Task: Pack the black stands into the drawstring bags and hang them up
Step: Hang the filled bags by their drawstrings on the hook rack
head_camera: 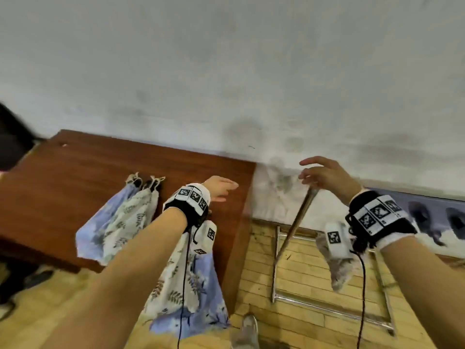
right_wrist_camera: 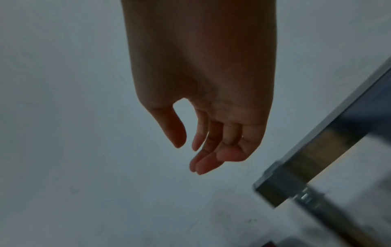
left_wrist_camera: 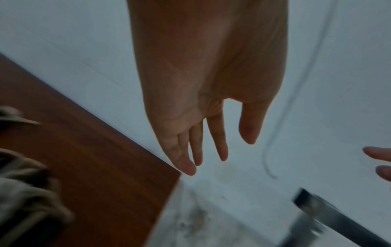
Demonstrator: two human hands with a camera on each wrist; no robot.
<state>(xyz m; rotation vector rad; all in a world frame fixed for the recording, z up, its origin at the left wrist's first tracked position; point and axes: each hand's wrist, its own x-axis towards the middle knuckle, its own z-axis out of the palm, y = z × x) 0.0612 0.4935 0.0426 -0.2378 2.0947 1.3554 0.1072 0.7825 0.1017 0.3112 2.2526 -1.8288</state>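
The brown table (head_camera: 75, 172) stands against the wall (head_camera: 226, 71). On it lie filled floral bags (head_camera: 120, 217); another hangs off its edge. A metal rack (head_camera: 299, 217) stands right. My left hand (head_camera: 220, 188) and right hand (head_camera: 327, 176) hover apart, fingers loose, holding nothing.

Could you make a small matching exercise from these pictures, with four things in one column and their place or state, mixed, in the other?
Things:
1. left hand
2. right hand
3. floral drawstring bags
4. metal rack

States:
a. lying bunched on the brown table
b. fingers loosely curled, empty, just above the rack's top end
c. standing on the wooden floor beside the table, near the wall
d. fingers straight, empty, over the table's far corner

Pairs: 1-d, 2-b, 3-a, 4-c
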